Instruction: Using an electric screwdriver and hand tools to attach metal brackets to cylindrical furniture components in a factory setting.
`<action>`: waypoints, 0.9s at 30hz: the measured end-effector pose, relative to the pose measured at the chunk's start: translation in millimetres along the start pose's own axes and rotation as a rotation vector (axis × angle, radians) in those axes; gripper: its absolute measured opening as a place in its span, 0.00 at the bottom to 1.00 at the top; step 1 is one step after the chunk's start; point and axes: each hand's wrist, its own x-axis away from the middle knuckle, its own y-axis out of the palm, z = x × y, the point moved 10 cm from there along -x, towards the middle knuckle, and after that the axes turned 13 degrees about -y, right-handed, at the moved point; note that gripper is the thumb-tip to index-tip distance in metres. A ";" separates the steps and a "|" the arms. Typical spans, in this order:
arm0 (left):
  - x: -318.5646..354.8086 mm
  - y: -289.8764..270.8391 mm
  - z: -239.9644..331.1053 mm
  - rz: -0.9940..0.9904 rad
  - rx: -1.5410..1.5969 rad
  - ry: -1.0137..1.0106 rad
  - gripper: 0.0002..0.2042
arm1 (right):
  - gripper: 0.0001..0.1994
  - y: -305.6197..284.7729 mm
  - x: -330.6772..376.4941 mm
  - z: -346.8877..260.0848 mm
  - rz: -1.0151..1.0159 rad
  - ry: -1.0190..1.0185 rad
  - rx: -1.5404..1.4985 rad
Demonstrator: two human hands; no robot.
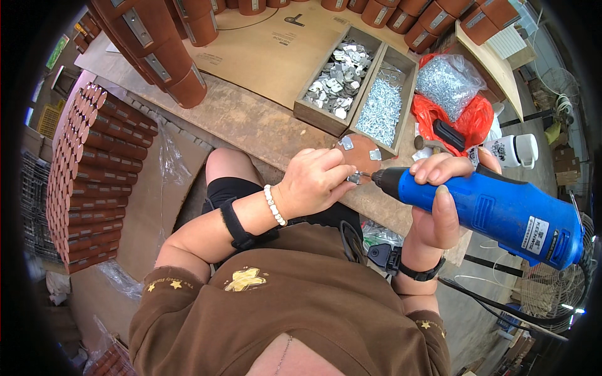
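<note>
My left hand [315, 182] is closed, thumb and forefinger pinched at a small metal plate [356, 177] on the near edge of a reddish-brown round piece [360, 152]. Two more silvery plates show on that piece, towards its far side and its right. My right hand [439, 203] wraps round a blue electric screwdriver [495, 216], held level. Its black nose and bit point left and meet the pinched plate. A screw at the bit's tip is too small to make out. Part of the round piece is hidden behind my left fingers.
Beyond the work stand a wooden box of metal plates [342, 75] and one of screws [382, 103]. A clear bag of screws [448, 84] lies in a red plastic bag [467, 128], near a white mug [520, 150]. Stacked brown cylinders [166, 62] rise far left; more pieces [103, 169] are piled left.
</note>
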 end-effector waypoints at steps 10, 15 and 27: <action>1.0 -0.8 -1.0 0.014 0.026 0.002 0.12 | 0.28 13.9 -3.8 6.8 -0.087 0.011 0.046; 1.2 0.7 -1.7 0.006 0.031 0.003 0.12 | 0.26 20.6 -4.8 12.5 -0.139 0.055 0.158; 1.0 -1.1 -3.1 0.036 0.055 -0.004 0.11 | 0.25 25.0 -5.2 29.2 -0.176 0.193 0.088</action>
